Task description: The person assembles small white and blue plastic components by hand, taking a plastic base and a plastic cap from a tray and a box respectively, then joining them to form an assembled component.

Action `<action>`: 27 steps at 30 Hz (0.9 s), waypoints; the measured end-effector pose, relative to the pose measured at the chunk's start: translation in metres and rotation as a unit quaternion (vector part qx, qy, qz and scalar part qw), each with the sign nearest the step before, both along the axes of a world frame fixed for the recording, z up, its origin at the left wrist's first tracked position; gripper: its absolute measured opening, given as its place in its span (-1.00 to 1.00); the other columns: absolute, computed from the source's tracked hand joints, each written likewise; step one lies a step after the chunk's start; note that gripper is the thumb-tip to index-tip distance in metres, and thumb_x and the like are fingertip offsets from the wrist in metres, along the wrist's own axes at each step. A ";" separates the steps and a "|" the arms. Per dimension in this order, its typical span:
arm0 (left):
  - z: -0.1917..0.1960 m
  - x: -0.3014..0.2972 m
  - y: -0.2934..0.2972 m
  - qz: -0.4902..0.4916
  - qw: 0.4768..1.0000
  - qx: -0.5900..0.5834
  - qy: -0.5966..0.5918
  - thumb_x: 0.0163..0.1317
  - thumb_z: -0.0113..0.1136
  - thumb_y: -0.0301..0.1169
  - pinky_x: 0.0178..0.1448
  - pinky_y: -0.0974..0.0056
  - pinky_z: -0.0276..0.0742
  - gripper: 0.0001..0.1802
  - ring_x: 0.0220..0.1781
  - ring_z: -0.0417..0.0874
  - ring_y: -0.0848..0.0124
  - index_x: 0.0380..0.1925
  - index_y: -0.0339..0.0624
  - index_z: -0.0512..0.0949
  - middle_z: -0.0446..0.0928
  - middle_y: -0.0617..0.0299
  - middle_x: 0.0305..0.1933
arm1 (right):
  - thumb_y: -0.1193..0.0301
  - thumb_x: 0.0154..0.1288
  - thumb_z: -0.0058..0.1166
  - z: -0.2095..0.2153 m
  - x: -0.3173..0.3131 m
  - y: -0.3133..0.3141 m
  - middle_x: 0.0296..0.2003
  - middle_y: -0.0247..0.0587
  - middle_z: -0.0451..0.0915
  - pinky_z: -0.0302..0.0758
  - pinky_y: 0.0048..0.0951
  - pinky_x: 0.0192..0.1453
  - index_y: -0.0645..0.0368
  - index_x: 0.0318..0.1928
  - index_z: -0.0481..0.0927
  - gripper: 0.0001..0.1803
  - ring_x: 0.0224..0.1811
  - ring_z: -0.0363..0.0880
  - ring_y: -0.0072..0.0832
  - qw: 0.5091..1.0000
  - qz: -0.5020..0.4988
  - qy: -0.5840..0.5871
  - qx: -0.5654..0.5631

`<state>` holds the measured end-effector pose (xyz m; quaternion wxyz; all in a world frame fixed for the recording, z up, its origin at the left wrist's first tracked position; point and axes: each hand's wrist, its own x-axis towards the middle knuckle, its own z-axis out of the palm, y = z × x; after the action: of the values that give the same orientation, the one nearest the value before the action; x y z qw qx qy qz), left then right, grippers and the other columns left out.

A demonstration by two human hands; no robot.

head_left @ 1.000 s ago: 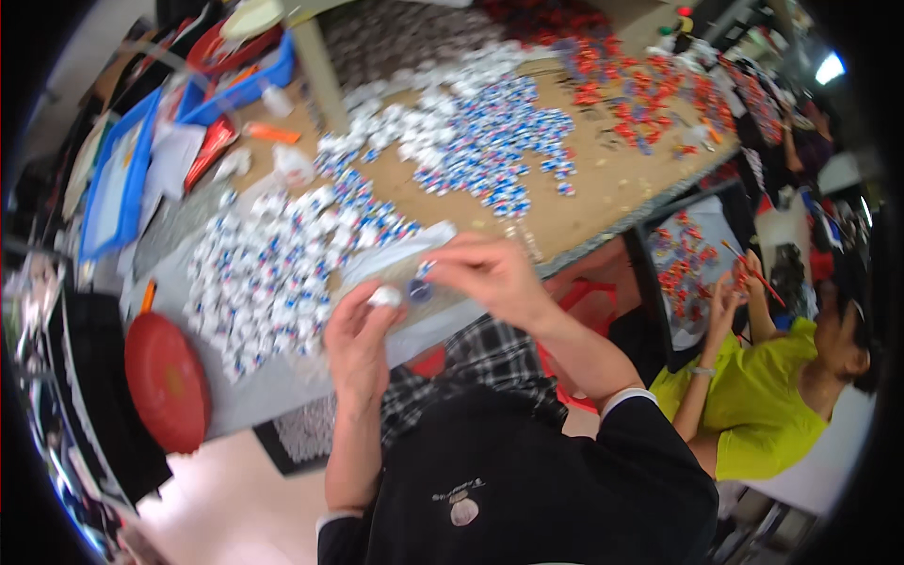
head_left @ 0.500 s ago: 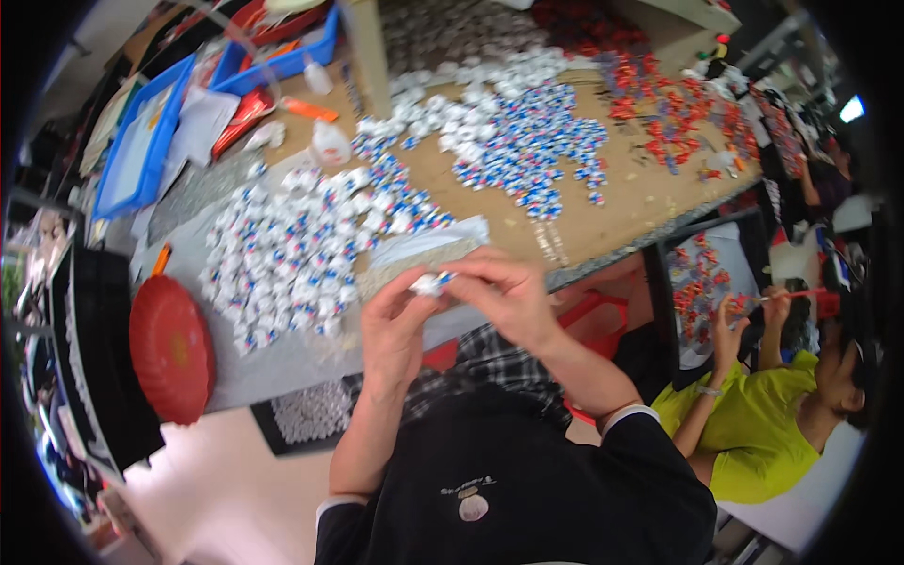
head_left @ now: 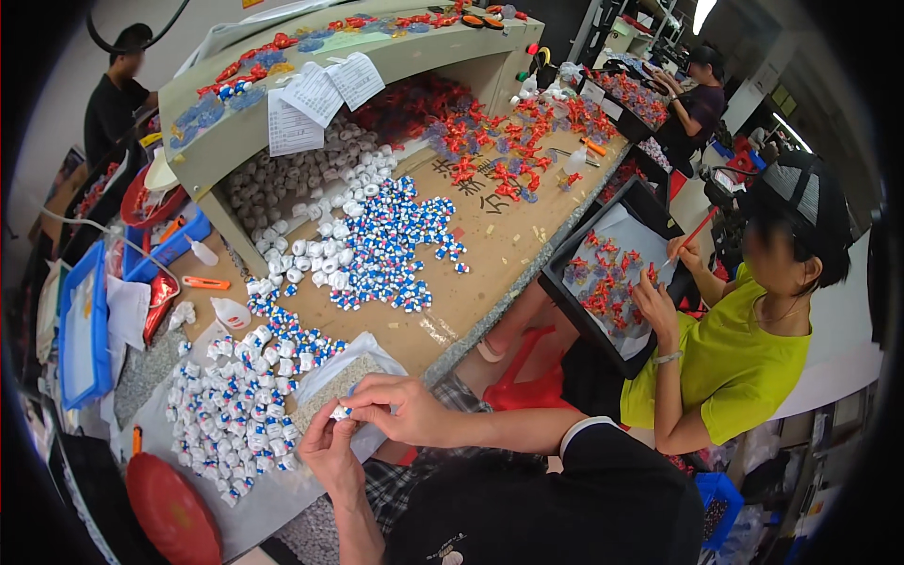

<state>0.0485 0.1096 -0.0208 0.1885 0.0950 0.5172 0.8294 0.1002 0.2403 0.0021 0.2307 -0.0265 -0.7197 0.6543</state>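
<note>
Brown tabletop [head_left: 494, 273] beyond — both hands [head_left: 331, 460] [head_left: 403, 411] pinch a small white-and-blue piece [head_left: 340, 412] between their fingertips.

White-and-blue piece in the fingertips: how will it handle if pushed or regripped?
The small white-and-blue piece is probably light: the left hand and right hand merely pinch it. Likely stiff: similar pieces heaped nearby show no sagging. Might roll unevenly, since those look rounded but lumpy.

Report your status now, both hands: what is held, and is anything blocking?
Left hand, right hand: pinching together. Small, mostly white piece between them, partly covered. No blockage seen; heap of small white-and-blue pieces close by, to their left.
</note>
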 end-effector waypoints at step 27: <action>0.021 -0.056 -0.091 0.207 0.921 -0.257 0.207 0.23 0.08 -0.54 -0.07 0.39 0.43 -0.66 -0.15 0.52 0.43 0.02 -0.36 0.43 0.52 0.11 -0.08 | 0.51 0.19 0.08 -0.046 -0.010 0.078 -0.39 -0.19 0.58 0.43 -0.47 -0.36 0.24 -0.22 0.62 -0.85 -0.43 0.54 -0.38 0.971 -0.178 -0.009 0.162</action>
<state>-0.0071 0.0185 0.0002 -0.0808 0.1040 0.7484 0.6501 0.0900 0.3181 -0.0441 0.3378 -0.1224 -0.8017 0.4776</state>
